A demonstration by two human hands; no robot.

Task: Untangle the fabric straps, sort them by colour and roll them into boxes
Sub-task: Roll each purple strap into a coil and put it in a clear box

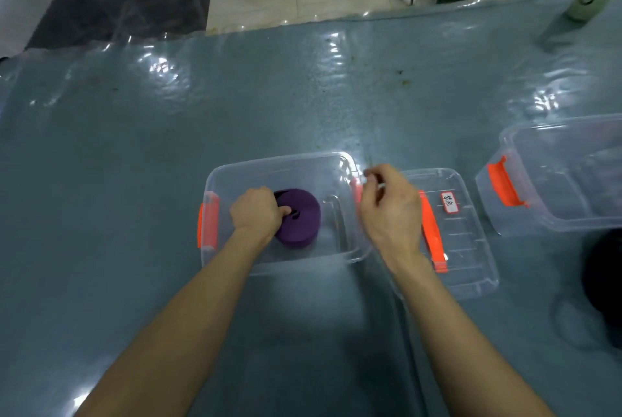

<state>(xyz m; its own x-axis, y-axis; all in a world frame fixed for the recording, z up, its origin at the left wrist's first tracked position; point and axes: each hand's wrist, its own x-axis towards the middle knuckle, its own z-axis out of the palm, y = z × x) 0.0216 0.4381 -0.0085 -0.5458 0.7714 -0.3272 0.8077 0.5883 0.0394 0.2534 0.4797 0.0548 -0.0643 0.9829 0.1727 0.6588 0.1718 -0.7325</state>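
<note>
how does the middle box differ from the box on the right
The middle box holds a purple roll, gripped by the left hand; the right box shows no strap. The middle box is wholly in view; the right box is cut by the frame edge. Both are clear, lidless, with orange latches.

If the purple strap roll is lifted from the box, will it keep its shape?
Probably soft: the purple strap roll is coiled fabric, so it may loosen once the left hand releases it. It looks light, and lying flat in the clear box, it should not roll.
</note>
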